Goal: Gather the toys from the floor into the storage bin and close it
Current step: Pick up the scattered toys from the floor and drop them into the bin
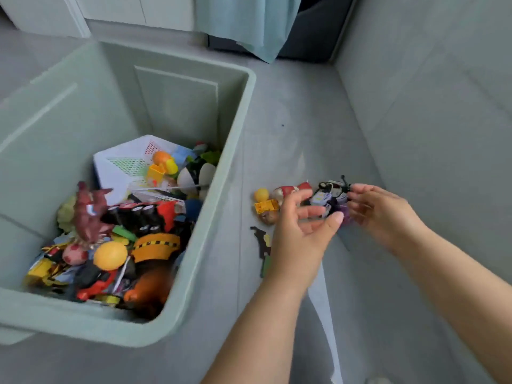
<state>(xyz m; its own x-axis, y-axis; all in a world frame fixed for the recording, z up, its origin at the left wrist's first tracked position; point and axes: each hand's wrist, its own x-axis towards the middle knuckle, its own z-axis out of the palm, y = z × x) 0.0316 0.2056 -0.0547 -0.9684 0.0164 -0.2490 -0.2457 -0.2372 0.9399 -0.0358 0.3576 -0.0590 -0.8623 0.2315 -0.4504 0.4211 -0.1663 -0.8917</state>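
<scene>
The pale green storage bin (240, 139) stands open on the left, holding several toys and a white mesh basket (126, 162). To its right a small pile of toys lies on the grey floor: a yellow ball (261, 194), a yellow brick (266, 207), a red and white figure (288, 190) and a white toy car (320, 198). My left hand (300, 231) cups the pile from the near side, fingers spread and curved. My right hand (383, 210) is at the pile's right edge, its fingers curled onto a purple and black toy (342, 199). No lid is in view.
A flat black and green toy piece (261, 241) lies on the floor just left of my left wrist. A raised grey surface rises on the right. A pale blue cloth (243, 23) hangs at the back over a dark object (313, 31).
</scene>
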